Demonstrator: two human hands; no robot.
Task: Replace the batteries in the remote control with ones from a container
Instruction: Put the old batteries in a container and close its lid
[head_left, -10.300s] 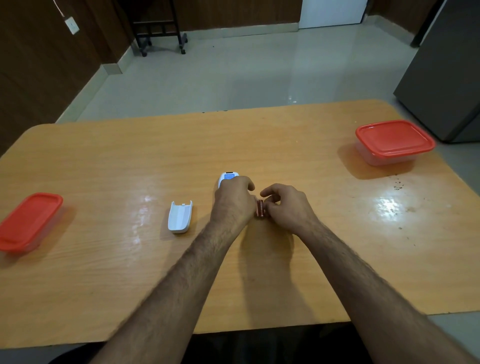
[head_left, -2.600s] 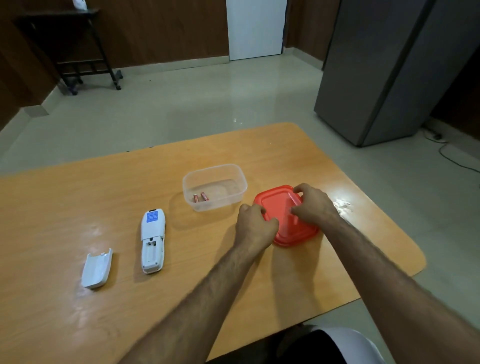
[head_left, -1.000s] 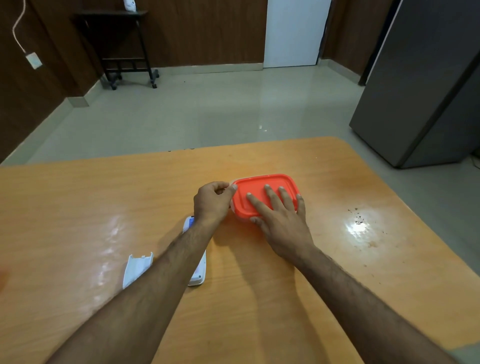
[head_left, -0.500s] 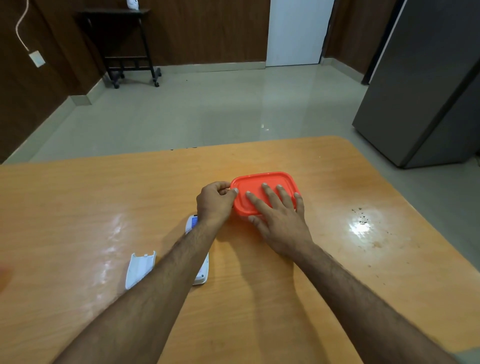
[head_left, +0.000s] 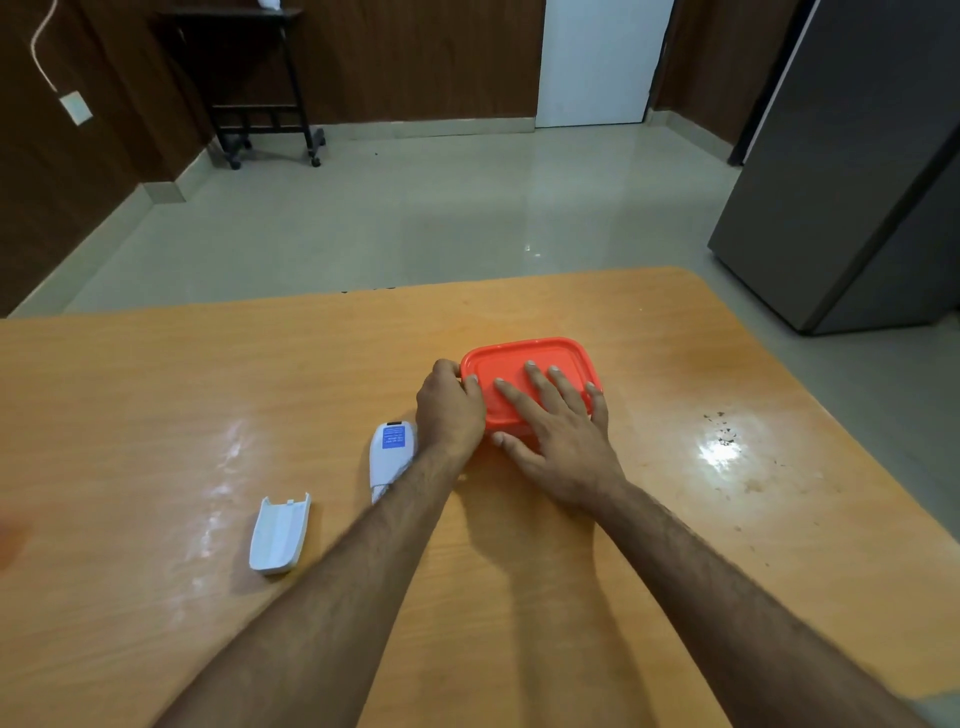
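Battery cover (head_left: 279, 535) lies loose toward table's (head_left: 156, 395) near-left edge, easily knocked off. Remote (head_left: 390, 457) mid-table, partly under left forearm; a careless withdrawal could sweep it. Right hand (head_left: 558, 431) pressed flat, fingers straight, on red lid (head_left: 530, 358). Left hand (head_left: 449, 410) grips lid's left edge; uneven pressure may leave a corner unseated.

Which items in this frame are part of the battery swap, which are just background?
Job:
- red lid on its container, right hand flat on top, left hand gripping its left edge
- white remote, partly under the left forearm
- battery cover, off, lying on the table

Background:
- grey cabinet
- black trolley
- white door
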